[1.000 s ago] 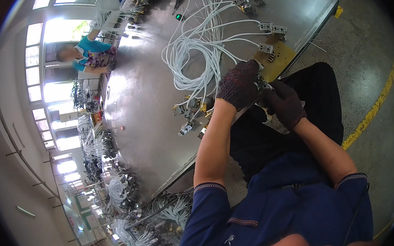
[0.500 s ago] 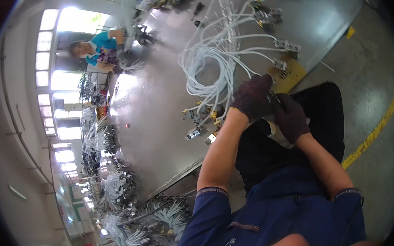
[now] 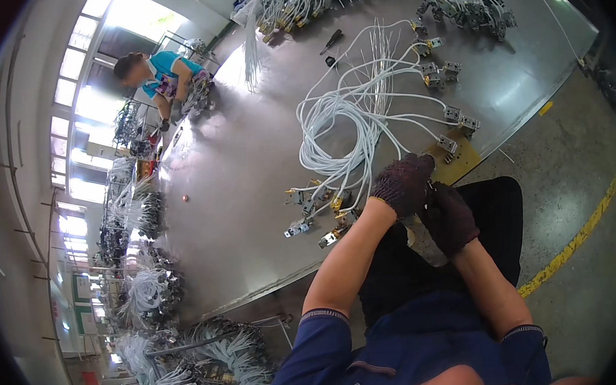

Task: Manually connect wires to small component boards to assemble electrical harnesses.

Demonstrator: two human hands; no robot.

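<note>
Both hands are in dark knit gloves, meeting right at the near edge of the metal table [image 3: 248, 168]. The left hand [image 3: 403, 183] comes up on a bent, bare forearm with its fingers curled down tight around a small metal part; can't tell exactly what it is. The right hand [image 3: 452, 217] sits just below, knuckles up, fingers closed against the same spot. A coil of white cables [image 3: 346, 128] lies just beyond the fingertips, and a yellow plate [image 3: 458, 166] is right beside them.

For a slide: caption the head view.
Gloved left hand and right hand work together at the table edge beside white cables.
</note>
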